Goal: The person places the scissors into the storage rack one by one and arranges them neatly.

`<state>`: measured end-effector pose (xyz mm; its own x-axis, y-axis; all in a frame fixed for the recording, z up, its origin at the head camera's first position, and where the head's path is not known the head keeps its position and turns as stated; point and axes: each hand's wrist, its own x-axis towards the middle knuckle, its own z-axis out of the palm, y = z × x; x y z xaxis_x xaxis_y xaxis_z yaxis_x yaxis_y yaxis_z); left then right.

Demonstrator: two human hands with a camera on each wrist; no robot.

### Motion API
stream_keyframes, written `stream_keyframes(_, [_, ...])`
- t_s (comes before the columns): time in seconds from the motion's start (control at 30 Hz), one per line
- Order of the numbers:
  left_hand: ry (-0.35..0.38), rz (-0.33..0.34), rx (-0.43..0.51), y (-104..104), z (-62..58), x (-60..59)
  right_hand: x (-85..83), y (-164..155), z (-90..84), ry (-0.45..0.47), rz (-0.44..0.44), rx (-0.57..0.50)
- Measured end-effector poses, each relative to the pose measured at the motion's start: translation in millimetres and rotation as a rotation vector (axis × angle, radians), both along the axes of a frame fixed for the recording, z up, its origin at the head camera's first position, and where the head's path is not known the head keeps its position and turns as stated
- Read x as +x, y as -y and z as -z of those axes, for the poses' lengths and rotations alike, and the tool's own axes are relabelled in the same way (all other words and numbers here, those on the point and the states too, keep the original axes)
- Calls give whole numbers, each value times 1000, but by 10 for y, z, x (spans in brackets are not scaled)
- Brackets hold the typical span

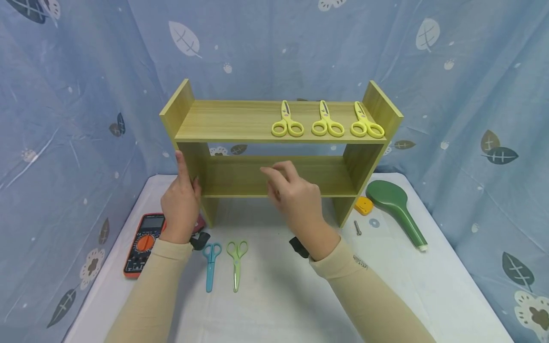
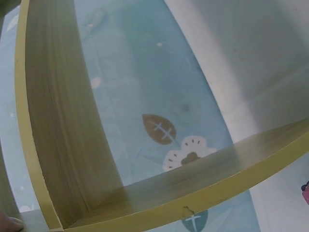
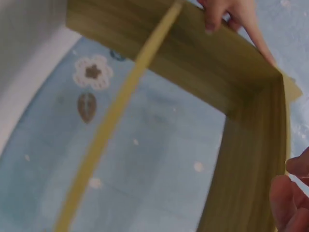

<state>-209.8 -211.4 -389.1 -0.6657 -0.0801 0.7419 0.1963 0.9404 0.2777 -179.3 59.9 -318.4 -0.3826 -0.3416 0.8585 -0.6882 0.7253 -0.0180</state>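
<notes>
A two-tier wooden shelf [image 1: 233, 120] stands at the back of the white table [image 1: 274, 295]. Three yellow scissors [image 1: 286, 123] [image 1: 327, 123] [image 1: 365, 124] lie on the right half of its top board. My left hand [image 1: 182, 195] holds the shelf's left side panel, index finger straight up along its edge and thumb on the inner face; the right wrist view shows those fingers [image 3: 227, 14] on the panel [image 3: 241, 159]. My right hand [image 1: 293, 188] hovers in front of the lower board with loosely bent fingers [image 3: 289, 198], holding nothing. Blue scissors [image 1: 210, 264] and green scissors [image 1: 236, 263] lie in front.
An orange multimeter [image 1: 143, 244] lies at the left. At the right lie a yellow tape measure [image 1: 363, 206], a screw [image 1: 357, 227], a washer [image 1: 374, 223] and a green long-handled object [image 1: 396, 206]. A blue leaf-print cloth [image 1: 64, 119] hangs behind and at both sides.
</notes>
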Motion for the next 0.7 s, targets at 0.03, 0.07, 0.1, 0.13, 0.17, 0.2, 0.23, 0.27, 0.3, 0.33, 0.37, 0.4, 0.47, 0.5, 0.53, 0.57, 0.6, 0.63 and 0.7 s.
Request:
stream_keyframes(0.03, [1, 0, 0, -1, -2, 1, 4, 16, 38, 15, -8, 6])
stream_keyframes(0.07, [2, -1, 1, -3, -4, 3, 8, 30, 76, 31, -15, 12])
stream_keyframes(0.1, [3, -1, 1, -4, -5, 3, 10, 44, 116, 44, -20, 18])
stream_keyframes(0.13, [4, -3, 1, -6, -6, 4, 13, 56, 154, 61, -24, 23])
stream_keyframes(0.17, [6, -4, 2, -7, -8, 5, 14, 66, 195, 79, -25, 27])
stream_keyframes(0.2, [9, -3, 2, -8, -9, 5, 15, 75, 235, 98, -26, 33])
stream_keyframes(0.23, [12, -4, 4, -7, -9, 6, 13, 86, 277, 118, -23, 39])
stream_keyframes(0.27, [14, -4, 5, -6, -5, 4, 12, 98, 317, 139, -22, 45])
stream_keyframes(0.3, [18, -4, 6, -6, -4, 4, 12, 110, 358, 162, -20, 52])
stream_keyframes(0.33, [21, -6, 7, -5, -4, 4, 13, 121, 396, 184, -15, 61])
stream_keyframes(0.37, [24, -6, 8, -5, -3, 4, 12, 133, 435, 205, -11, 73])
stream_keyframes(0.4, [26, -7, 8, -5, -4, 5, 12, 147, 472, 222, -7, 82])
stream_keyframes(0.47, [27, -8, 7, -5, -4, 4, 13, 180, 543, 256, -3, 96])
stream_keyframes(0.5, [27, -9, 5, -7, -6, 5, 15, 196, 578, 270, -2, 102])
stream_keyframes(0.53, [25, -9, 3, -7, -6, 4, 17, 213, 612, 283, -2, 108])
stream_keyframes(0.57, [24, -8, 2, -8, -6, 4, 20, 232, 644, 298, -3, 110])
stream_keyframes(0.6, [23, -9, 1, -8, -7, 3, 23, 252, 679, 311, -3, 117])
stream_keyframes(0.63, [22, -9, 1, -8, -7, 3, 26, 272, 715, 326, -2, 124])
stream_keyframes(0.7, [25, -13, 1, -7, -11, 3, 38, 311, 784, 356, 3, 149])
